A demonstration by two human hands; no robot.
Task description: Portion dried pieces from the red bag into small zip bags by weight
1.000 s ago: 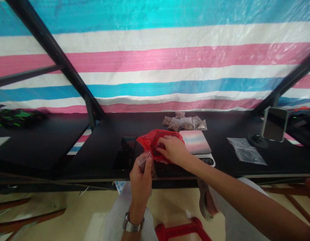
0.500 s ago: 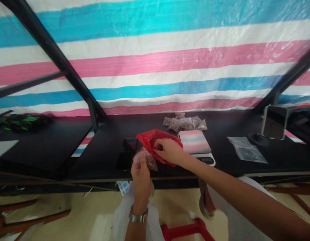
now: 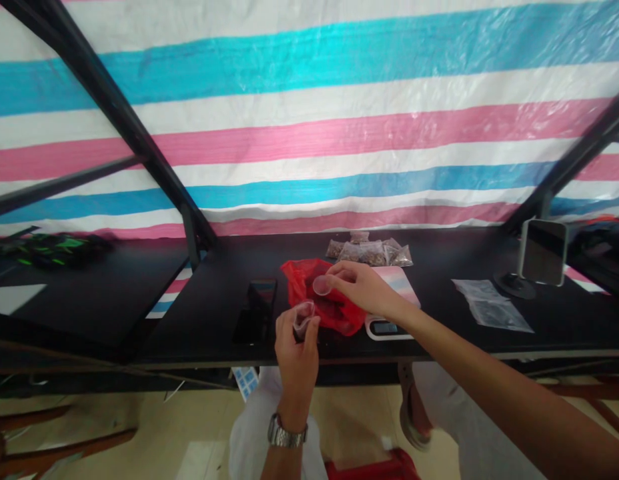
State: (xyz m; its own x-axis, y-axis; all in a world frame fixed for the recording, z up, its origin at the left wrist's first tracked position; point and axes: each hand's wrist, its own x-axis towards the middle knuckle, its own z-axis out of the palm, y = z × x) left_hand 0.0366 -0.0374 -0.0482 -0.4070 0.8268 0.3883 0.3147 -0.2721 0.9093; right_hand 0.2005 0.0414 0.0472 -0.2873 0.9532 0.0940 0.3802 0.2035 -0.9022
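A red plastic bag point(image 3: 347, 316) lies open on the black table, partly over a white scale point(image 3: 389, 329). My left hand point(image 3: 297, 343) is closed on a small clear bag point(image 3: 303, 319), its mouth spread at the red bag's near left edge. Over the red bag's opening, my right hand point(image 3: 357, 285) pinches a small round clear cup point(image 3: 321, 285). Several filled clear bags point(image 3: 372, 252) lie behind the scale. What is inside the clear bag in my left hand is hard to make out.
Flat clear bags point(image 3: 489, 305) lie at the right, beside a phone-like device on a stand point(image 3: 542, 253). A dark phone point(image 3: 262, 293) lies left of the red bag. Black frame bars point(image 3: 159, 167) slant up at both sides. A red stool point(image 3: 374, 467) is below.
My right hand has lifted up from inside the red bag, and the round cup now shows in its fingers. My left hand has shifted slightly right, and its clear bag is now upright with its mouth open.
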